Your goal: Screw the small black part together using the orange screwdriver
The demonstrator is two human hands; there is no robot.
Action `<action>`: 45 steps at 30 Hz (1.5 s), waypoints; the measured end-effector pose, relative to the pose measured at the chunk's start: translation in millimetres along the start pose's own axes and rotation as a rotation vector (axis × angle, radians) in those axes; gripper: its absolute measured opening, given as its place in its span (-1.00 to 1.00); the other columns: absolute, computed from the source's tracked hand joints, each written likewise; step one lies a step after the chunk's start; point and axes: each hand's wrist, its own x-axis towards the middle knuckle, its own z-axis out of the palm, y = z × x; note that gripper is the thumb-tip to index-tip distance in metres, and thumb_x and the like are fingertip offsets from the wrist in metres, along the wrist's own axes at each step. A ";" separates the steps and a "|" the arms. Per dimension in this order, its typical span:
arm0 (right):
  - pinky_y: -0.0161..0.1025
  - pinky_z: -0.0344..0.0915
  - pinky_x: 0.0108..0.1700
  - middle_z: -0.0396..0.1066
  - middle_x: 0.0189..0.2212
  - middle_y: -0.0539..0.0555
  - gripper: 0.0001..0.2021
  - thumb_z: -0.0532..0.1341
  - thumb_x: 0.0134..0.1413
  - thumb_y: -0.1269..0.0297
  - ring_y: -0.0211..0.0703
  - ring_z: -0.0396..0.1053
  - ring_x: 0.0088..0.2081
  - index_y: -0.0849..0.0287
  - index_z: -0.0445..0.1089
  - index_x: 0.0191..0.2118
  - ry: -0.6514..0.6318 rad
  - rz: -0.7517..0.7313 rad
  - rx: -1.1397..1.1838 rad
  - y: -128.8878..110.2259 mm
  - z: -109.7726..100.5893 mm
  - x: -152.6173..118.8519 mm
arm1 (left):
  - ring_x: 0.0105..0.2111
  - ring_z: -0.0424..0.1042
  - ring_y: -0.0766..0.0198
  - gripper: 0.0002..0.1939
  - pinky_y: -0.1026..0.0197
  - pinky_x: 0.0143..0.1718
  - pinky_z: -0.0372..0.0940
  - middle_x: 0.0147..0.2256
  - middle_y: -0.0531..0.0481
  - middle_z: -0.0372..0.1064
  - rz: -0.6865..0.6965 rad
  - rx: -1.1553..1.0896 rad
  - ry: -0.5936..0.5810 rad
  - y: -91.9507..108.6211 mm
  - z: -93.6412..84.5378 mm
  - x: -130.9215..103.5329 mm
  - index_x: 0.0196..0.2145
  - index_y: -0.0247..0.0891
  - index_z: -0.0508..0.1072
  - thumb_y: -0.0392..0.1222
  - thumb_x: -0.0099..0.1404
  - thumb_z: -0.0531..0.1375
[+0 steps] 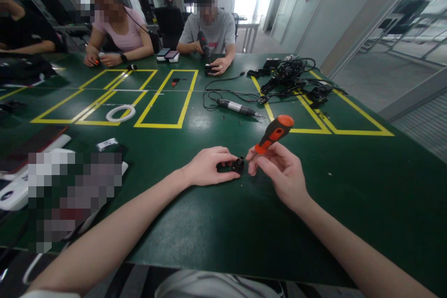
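Between the thumb and fingers of my left hand (213, 166) is a small black cylindrical part (238, 165) with a metal-looking top, held on the green table (195, 223). My right hand (282, 171) grips a screwdriver (275, 132) with an orange and black handle. The handle leans up and to the right, above my fingers. Its shaft runs down between thumb and fingers, close to the black part. The tip is too small to make out, so I cannot tell whether it touches the part.
Beyond my hands lies an electric screwdriver (239, 108) with its cord. Tangled black cables (293, 77) are at the back right. A white tape roll (120, 113) lies left, near yellow tape outlines. White devices (45, 172) sit far left. Several people work across the table, one holding a power driver (203, 44).
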 end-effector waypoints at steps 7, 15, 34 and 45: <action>-0.25 0.49 -0.41 0.52 -0.42 0.03 -0.70 0.46 0.15 0.03 -0.22 0.45 -0.50 0.14 0.47 -0.33 0.054 0.015 -0.068 0.5 0.0 1.3 | -0.30 0.43 0.28 -0.70 0.27 -0.27 0.26 -0.25 -0.03 0.48 -0.005 0.015 -0.003 -1.0 0.1 0.1 -0.14 -0.26 0.59 0.02 0.34 0.33; -0.24 0.46 -0.48 0.53 -0.42 0.04 -0.66 0.36 0.26 -0.06 -0.23 0.43 -0.55 0.14 0.50 -0.16 -0.018 0.029 -0.022 -0.7 1.3 3.2 | -0.31 0.43 0.28 -0.69 0.26 -0.27 0.27 -0.25 -0.02 0.48 -0.002 0.017 -0.010 -1.6 0.1 0.2 -0.11 -0.25 0.59 0.02 0.34 0.33; -0.23 0.50 -0.36 0.56 -0.38 0.05 -0.69 0.46 0.12 0.02 -0.21 0.44 -0.47 0.10 0.46 -0.19 0.009 0.047 -0.033 2.4 -0.3 1.9 | -0.27 0.45 0.27 -0.68 0.25 -0.23 0.30 -0.20 -0.03 0.50 -0.011 0.011 -0.011 -0.5 0.6 -0.9 -0.07 -0.23 0.59 0.02 0.35 0.32; -0.23 0.48 -0.42 0.53 -0.39 0.05 -0.65 0.40 0.19 -0.09 -0.22 0.41 -0.51 0.13 0.50 -0.25 -0.008 0.040 -0.044 1.5 -0.4 2.5 | -0.27 0.45 0.27 -0.69 0.25 -0.24 0.29 -0.22 -0.04 0.49 0.000 0.000 -0.001 -2.2 1.2 -1.4 -0.10 -0.25 0.59 0.02 0.34 0.33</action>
